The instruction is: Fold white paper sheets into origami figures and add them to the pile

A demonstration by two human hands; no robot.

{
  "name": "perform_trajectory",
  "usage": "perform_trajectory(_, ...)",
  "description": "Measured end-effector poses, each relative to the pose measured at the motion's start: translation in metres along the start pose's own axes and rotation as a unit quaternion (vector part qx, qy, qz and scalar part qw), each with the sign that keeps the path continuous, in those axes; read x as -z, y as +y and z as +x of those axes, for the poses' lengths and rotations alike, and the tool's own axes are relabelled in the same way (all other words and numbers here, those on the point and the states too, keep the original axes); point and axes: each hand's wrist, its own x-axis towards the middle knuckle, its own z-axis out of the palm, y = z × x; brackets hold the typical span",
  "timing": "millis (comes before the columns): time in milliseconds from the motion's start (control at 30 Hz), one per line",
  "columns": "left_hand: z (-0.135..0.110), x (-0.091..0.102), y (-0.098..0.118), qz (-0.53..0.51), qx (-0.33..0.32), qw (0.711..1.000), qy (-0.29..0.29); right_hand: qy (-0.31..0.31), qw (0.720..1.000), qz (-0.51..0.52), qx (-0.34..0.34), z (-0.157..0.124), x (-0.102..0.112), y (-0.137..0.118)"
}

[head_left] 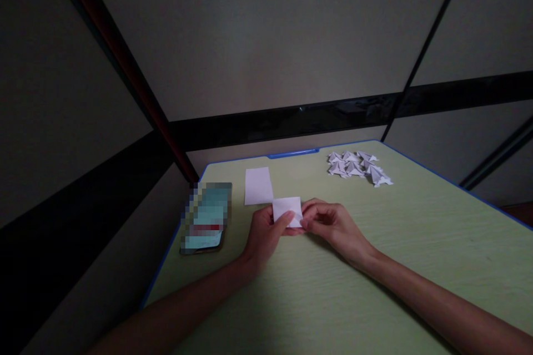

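Observation:
A small folded piece of white paper (286, 208) is held just above the table in the middle of the head view. My left hand (268, 230) grips it from the left, thumb lying across its front and fingers behind it. At its lower right corner, the thumb and fingertips of my right hand (328, 222) pinch the edge. A crease or flap shows near that corner. Beyond my left hand, a flat white sheet of paper (258, 186) lies on the table.
The pale green table (416, 266) has a blue edge and a blue strip (293, 153) at the back. Several folded white paper figures (353, 168) are grouped at the back right. A phone (207, 219) with a blurred screen lies at the left. A panelled wall (275, 39) stands behind.

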Motion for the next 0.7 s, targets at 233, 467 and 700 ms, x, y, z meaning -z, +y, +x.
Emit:
perform_trajectory(233,0.0005,0.0019,-0.0012,-0.003,0.022,1.0,-0.001,-0.013,1.0,0.013,0.0,-0.0002,-0.0007,0.0)
perform_trajectory(467,0.0014,0.0042,-0.0037,-0.021,0.023,0.998,-0.047,-0.006,0.989,0.124,-0.081,-0.0002,0.0,0.0)
perform_trajectory(700,-0.0001,0.0047,-0.0059,-0.039,0.032,0.996,-0.08,-0.027,0.993,0.077,-0.088,-0.0005,-0.0007,-0.0042)
